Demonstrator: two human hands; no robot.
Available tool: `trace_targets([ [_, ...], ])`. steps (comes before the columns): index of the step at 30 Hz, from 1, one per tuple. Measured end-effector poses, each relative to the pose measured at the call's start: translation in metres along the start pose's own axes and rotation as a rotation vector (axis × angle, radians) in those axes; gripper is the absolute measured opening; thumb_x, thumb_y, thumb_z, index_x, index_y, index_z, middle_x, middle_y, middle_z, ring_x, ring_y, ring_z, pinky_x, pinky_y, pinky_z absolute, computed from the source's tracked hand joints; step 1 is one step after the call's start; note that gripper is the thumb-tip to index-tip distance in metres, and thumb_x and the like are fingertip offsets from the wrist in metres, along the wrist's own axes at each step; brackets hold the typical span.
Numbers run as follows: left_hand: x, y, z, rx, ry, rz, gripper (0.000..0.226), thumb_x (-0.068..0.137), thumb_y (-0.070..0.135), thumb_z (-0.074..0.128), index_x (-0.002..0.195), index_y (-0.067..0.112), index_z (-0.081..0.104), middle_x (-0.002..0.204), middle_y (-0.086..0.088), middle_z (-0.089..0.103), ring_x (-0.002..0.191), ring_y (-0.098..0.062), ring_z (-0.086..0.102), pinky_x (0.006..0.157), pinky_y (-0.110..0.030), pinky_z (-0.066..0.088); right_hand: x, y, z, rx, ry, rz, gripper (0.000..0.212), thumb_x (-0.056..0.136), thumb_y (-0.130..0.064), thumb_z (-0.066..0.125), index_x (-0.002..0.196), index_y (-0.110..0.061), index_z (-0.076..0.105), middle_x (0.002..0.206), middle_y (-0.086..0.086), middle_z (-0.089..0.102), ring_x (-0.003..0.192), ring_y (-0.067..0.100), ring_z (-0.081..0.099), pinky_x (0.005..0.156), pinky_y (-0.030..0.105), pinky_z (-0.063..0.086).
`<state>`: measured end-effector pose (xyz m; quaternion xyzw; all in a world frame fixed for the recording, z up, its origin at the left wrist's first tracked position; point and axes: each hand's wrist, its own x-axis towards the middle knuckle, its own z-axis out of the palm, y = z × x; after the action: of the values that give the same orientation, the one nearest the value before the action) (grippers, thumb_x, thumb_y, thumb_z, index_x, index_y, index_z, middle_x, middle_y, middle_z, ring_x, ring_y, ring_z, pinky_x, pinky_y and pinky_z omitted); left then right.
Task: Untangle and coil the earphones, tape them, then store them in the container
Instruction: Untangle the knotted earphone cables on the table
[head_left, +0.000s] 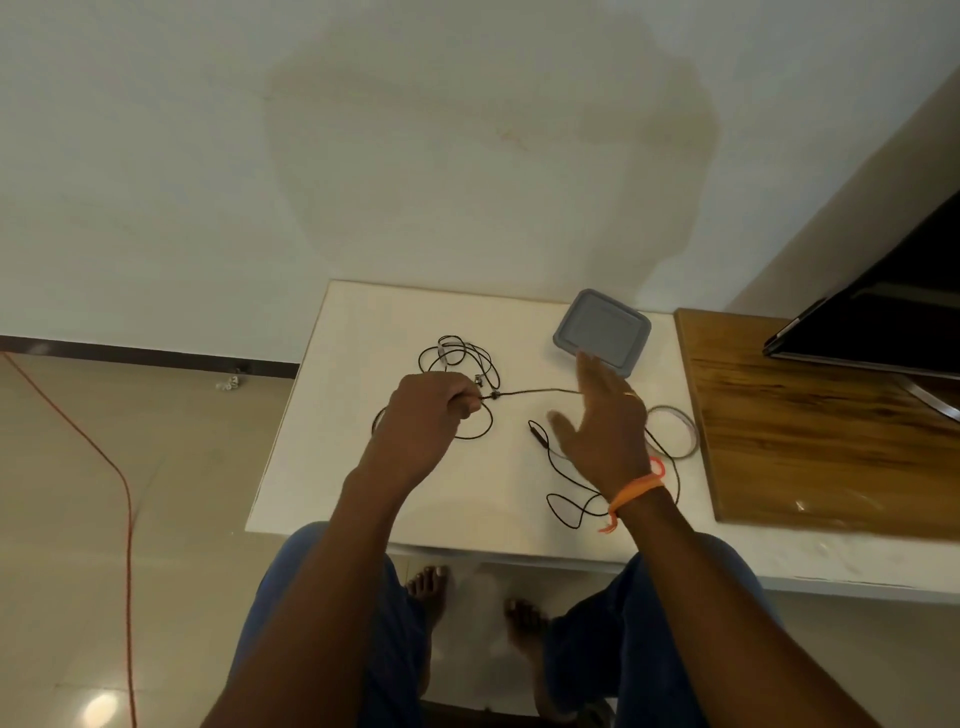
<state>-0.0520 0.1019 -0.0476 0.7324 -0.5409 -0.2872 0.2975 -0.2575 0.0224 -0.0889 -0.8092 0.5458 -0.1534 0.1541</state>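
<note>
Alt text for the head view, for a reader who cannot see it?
Seen from above, a person's left hand pinches a tangled thin black earphone cable on a white tabletop, while the open right hand hovers above the cable's other loops. A closed grey square plastic container sits behind, a clear tape roll at right.

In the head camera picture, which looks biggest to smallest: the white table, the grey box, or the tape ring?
1. White rectangular table, by far the largest.
2. Grey square lidded container.
3. Clear tape ring, partly hidden, though looking close to the container.
</note>
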Motion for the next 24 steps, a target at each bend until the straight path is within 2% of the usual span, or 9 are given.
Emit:
trace_targets([
  [2, -0.001, 0.008, 0.007, -0.046, -0.011, 0.061, 0.013, 0.091, 0.015, 0.063, 0.090, 0.022, 0.074, 0.082, 0.015, 0.069, 0.081, -0.008, 0.064, 0.077, -0.034, 0.052, -0.004, -0.019, 0.001, 0.165, -0.093, -0.149, 0.068, 0.087, -0.033, 0.068, 0.147, -0.016, 0.040, 0.149, 0.009, 0.046, 0.141, 0.028, 0.037, 0.116, 0.048, 0.025],
  [3, -0.001, 0.011, 0.010, -0.052, -0.021, 0.089, 0.013, 0.091, 0.014, 0.063, 0.091, 0.021, 0.074, 0.085, 0.013, 0.070, 0.083, -0.008, 0.063, 0.078, -0.035, 0.051, -0.007, -0.029, 0.001, 0.278, -0.103, -0.211, 0.056, 0.089, -0.031, 0.067, 0.140, -0.017, 0.050, 0.141, 0.006, 0.055, 0.135, 0.025, 0.046, 0.115, 0.046, 0.027],
  [5, 0.000, 0.013, 0.013, -0.036, -0.022, 0.138, 0.013, 0.092, 0.014, 0.061, 0.093, 0.019, 0.074, 0.087, 0.006, 0.072, 0.084, -0.011, 0.064, 0.078, -0.038, 0.051, -0.010, -0.041, 0.000, 0.317, -0.009, -0.340, 0.027, 0.094, -0.025, 0.061, 0.119, -0.016, 0.068, 0.103, 0.003, 0.075, 0.097, 0.019, 0.068, 0.098, 0.042, 0.047],
  [6, 0.000, 0.012, 0.013, -0.022, -0.016, 0.155, 0.013, 0.093, 0.014, 0.061, 0.094, 0.018, 0.074, 0.087, 0.005, 0.072, 0.083, -0.012, 0.064, 0.078, -0.039, 0.051, -0.010, -0.045, -0.002, 0.304, 0.018, -0.386, 0.025, 0.096, -0.025, 0.057, 0.114, -0.015, 0.070, 0.085, 0.002, 0.075, 0.078, 0.016, 0.068, 0.082, 0.036, 0.055],
  [8, 0.000, 0.009, 0.011, 0.018, -0.022, 0.161, 0.012, 0.093, 0.016, 0.061, 0.093, 0.018, 0.073, 0.084, 0.006, 0.071, 0.079, -0.012, 0.063, 0.076, -0.039, 0.051, -0.010, -0.043, -0.005, 0.357, -0.024, -0.367, 0.029, 0.098, -0.025, 0.052, 0.118, -0.014, 0.069, 0.072, -0.003, 0.069, 0.063, 0.008, 0.062, 0.066, 0.028, 0.055],
  [12, 0.000, 0.003, 0.006, 0.119, -0.003, 0.104, 0.011, 0.094, 0.029, 0.060, 0.092, 0.031, 0.071, 0.074, 0.019, 0.064, 0.079, -0.005, 0.061, 0.080, -0.038, 0.047, -0.005, -0.028, -0.012, 0.516, 0.002, -0.235, 0.024, 0.096, -0.017, 0.057, 0.116, -0.014, 0.070, 0.069, -0.005, 0.066, 0.068, 0.004, 0.063, 0.074, 0.021, 0.053],
  [17, -0.003, 0.005, 0.011, 0.195, -0.030, 0.080, 0.012, 0.092, 0.034, 0.059, 0.090, 0.034, 0.071, 0.076, 0.026, 0.063, 0.088, 0.004, 0.053, 0.079, -0.033, 0.020, -0.006, -0.026, -0.014, 0.625, 0.023, -0.097, 0.021, 0.096, -0.013, 0.058, 0.112, -0.014, 0.072, 0.067, -0.004, 0.067, 0.072, 0.002, 0.066, 0.086, 0.015, 0.050],
  [20, -0.005, 0.002, 0.012, 0.175, -0.048, 0.040, 0.010, 0.087, 0.033, 0.061, 0.087, 0.035, 0.071, 0.083, 0.022, 0.069, 0.094, 0.005, 0.058, 0.074, -0.035, 0.017, -0.005, -0.027, -0.016, 0.664, 0.056, -0.029, 0.021, 0.097, -0.015, 0.058, 0.113, -0.011, 0.072, 0.067, -0.002, 0.069, 0.074, 0.001, 0.065, 0.091, 0.011, 0.046],
  [24, -0.007, 0.002, 0.008, 0.070, -0.025, -0.024, 0.007, 0.084, 0.046, 0.069, 0.084, 0.040, 0.072, 0.087, 0.028, 0.066, 0.092, 0.015, 0.050, 0.076, -0.035, 0.019, -0.003, -0.028, -0.017, 0.720, 0.078, 0.040, 0.020, 0.097, -0.015, 0.057, 0.110, -0.012, 0.073, 0.067, -0.001, 0.069, 0.076, 0.002, 0.066, 0.087, 0.011, 0.045],
])
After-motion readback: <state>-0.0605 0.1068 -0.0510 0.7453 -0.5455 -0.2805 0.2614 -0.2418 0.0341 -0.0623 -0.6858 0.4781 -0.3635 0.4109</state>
